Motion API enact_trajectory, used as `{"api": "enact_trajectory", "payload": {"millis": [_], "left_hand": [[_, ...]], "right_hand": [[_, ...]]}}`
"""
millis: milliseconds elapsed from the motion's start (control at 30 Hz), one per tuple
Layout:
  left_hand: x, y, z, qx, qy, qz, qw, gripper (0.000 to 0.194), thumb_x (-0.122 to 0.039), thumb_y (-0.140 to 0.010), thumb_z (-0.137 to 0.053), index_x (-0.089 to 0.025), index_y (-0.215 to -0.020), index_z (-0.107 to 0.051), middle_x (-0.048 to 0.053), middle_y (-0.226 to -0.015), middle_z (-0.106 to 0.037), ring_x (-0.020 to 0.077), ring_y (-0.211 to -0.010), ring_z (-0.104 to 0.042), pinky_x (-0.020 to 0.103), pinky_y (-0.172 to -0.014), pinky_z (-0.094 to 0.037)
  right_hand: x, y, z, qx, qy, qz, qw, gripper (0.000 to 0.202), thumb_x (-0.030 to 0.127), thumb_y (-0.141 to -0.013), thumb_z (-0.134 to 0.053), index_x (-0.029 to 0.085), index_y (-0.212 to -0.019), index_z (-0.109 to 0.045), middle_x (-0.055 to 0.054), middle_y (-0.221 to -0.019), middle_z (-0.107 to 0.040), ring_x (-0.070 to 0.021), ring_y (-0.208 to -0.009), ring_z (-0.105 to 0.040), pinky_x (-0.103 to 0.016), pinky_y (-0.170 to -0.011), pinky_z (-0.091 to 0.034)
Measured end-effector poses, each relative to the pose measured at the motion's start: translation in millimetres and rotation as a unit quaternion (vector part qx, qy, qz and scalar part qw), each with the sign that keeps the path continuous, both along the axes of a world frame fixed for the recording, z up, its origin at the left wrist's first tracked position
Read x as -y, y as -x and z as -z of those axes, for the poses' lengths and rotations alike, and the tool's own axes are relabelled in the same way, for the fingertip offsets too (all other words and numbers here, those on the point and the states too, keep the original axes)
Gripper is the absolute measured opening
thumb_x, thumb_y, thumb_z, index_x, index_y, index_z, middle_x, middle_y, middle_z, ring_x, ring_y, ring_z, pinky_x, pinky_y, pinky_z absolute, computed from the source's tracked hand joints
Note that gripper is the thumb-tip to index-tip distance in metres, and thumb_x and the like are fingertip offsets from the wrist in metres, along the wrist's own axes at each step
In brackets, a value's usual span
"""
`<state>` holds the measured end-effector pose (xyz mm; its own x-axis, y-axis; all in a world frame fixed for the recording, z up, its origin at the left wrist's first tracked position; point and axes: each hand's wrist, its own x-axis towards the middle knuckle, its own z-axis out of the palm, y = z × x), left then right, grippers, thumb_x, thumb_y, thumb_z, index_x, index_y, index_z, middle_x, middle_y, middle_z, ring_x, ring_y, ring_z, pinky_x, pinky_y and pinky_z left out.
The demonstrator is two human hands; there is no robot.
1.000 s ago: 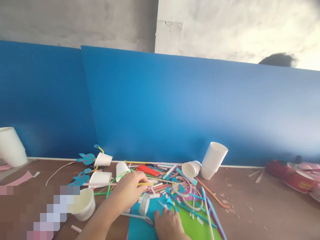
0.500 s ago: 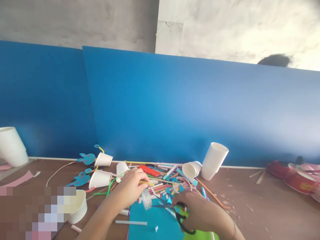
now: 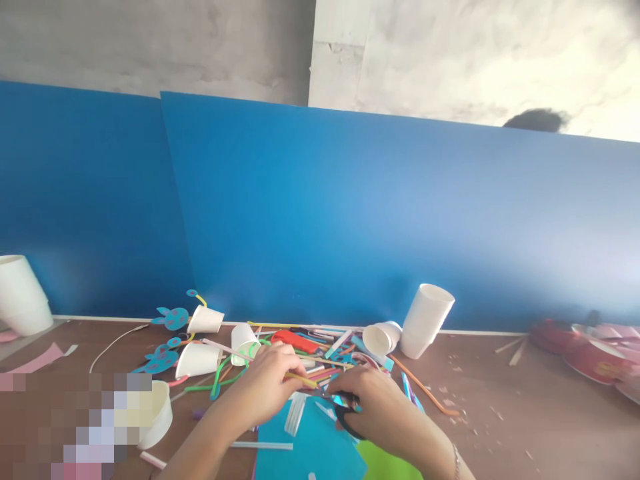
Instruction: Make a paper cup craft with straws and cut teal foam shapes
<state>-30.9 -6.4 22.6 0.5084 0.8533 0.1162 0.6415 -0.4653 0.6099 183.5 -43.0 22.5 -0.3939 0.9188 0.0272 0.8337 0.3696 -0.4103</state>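
Note:
My left hand (image 3: 275, 377) pinches a thin yellow stick (image 3: 304, 380) whose free end points right, toward the scissors. My right hand (image 3: 373, 400) grips black-handled scissors (image 3: 346, 419); their blades are at the end of the yellow stick, and I cannot tell whether they touch it. Under both hands lies a blue sheet (image 3: 305, 457), with a green sheet (image 3: 390, 465) at its right. A clear roll, apparently tape (image 3: 295, 414), rests on the blue sheet. Beyond my hands is a jumbled pile of coloured sticks and scraps, with a red-orange tool (image 3: 296, 342) on it.
White paper cups (image 3: 197, 360) with blue rabbit cutouts (image 3: 159, 360) lie at left. A tall cup stack (image 3: 427, 321) stands at right, beside tipped cups (image 3: 379, 339). A blue partition (image 3: 325, 213) closes the back. Red bowls (image 3: 593, 357) sit far right.
My right hand has moved left and slightly up with the scissors, bringing the blades to the yellow stick. My left hand has shifted slightly right and down with the stick.

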Motion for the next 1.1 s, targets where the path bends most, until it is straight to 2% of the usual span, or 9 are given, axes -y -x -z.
{"api": "enact_trajectory", "payload": {"millis": [200,267,400,600,833,1000,1100], "left_hand": [[2.5,-1.8,-2.0,0.003,0.018,-0.003,1.000,0.015,-0.028,-0.083,-0.057,-0.024,-0.074,-0.070,0.001,-0.082,-0.061,0.0200,-0.089,-0.054,0.031,-0.080,-0.036],[1.7,-2.5,-1.7,0.009,0.020,-0.001,1.000,0.017,-0.031,-0.083,-0.057,-0.024,-0.074,-0.070,0.001,-0.083,-0.060,0.0201,-0.089,-0.054,0.031,-0.080,-0.037],[0.2,-3.2,-0.9,0.014,0.026,0.004,1.000,0.017,-0.031,-0.082,-0.057,-0.024,-0.074,-0.070,0.001,-0.082,-0.060,0.0198,-0.088,-0.054,0.030,-0.080,-0.038],[1.1,-3.6,-3.2,0.020,0.032,-0.001,0.999,0.016,-0.028,-0.082,-0.056,-0.024,-0.074,-0.069,0.001,-0.083,-0.061,0.0201,-0.091,-0.054,0.030,-0.081,-0.038],[-0.4,-3.4,0.4,0.064,0.059,0.011,0.996,0.023,-0.041,-0.081,-0.058,-0.022,-0.072,-0.069,0.001,-0.082,-0.060,0.0179,-0.084,-0.055,0.026,-0.076,-0.040],[0.5,-3.8,0.6,0.064,0.054,0.010,0.996,0.021,-0.036,-0.083,-0.057,-0.022,-0.072,-0.069,0.001,-0.081,-0.059,0.0176,-0.084,-0.055,0.027,-0.076,-0.039],[1.0,-3.7,-1.1,0.075,0.067,0.010,0.995,0.020,-0.036,-0.082,-0.057,-0.022,-0.074,-0.069,0.000,-0.082,-0.059,0.0180,-0.086,-0.055,0.027,-0.078,-0.039]], "right_hand": [[2.0,-3.1,2.6,0.004,0.017,-0.011,1.000,0.014,0.011,-0.058,-0.050,0.022,-0.059,-0.060,0.006,-0.051,-0.045,-0.0103,-0.050,-0.031,-0.025,-0.049,-0.019],[2.9,-3.7,2.4,-0.001,0.017,-0.007,1.000,0.018,0.012,-0.058,-0.051,0.024,-0.063,-0.063,0.006,-0.053,-0.049,-0.0106,-0.053,-0.034,-0.025,-0.050,-0.020],[3.8,-3.7,0.5,-0.020,0.001,0.013,1.000,0.032,0.014,-0.058,-0.057,0.030,-0.082,-0.070,0.004,-0.072,-0.063,-0.0145,-0.072,-0.048,-0.023,-0.060,-0.028],[3.9,-4.1,-4.5,0.011,0.044,0.001,0.999,0.018,0.011,-0.059,-0.052,0.024,-0.064,-0.064,0.006,-0.052,-0.049,-0.0104,-0.052,-0.036,-0.026,-0.050,-0.021],[9.2,-6.7,-13.1,-0.008,0.043,0.020,0.999,0.029,0.014,-0.061,-0.059,0.029,-0.083,-0.070,0.004,-0.076,-0.065,-0.0146,-0.071,-0.052,-0.024,-0.058,-0.031],[7.0,-8.4,-11.4,-0.003,0.066,0.007,0.998,0.017,0.014,-0.062,-0.059,0.025,-0.071,-0.068,0.005,-0.062,-0.060,-0.0123,-0.060,-0.049,-0.024,-0.052,-0.029],[6.1,-11.6,-9.8,-0.027,0.108,0.000,0.994,0.023,0.012,-0.063,-0.057,0.026,-0.077,-0.069,0.006,-0.060,-0.060,-0.0110,-0.055,-0.047,-0.023,-0.049,-0.029]]}}
